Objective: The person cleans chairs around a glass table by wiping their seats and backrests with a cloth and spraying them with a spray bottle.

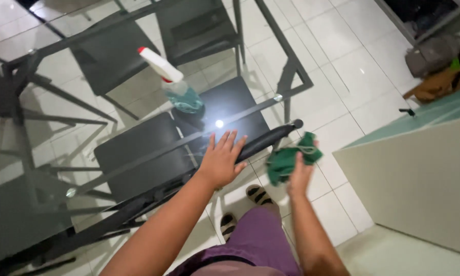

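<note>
**Green cloth in right hand, off the glass surface's edge**

Green cloth [293,157] is bunched in the right hand [300,175], grip closed on it, just beyond the corner of the glass surface [46,117]. Left hand [222,159] lies flat on the surface edge, fingers spread, holding nothing. A spray bottle [172,82] stands on the surface, farther in from the left hand.

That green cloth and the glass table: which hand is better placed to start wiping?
Probably the right hand: it already grips the crumpled green cloth beside the glass table's edge. The left hand lies flat and empty on the glass.
</note>
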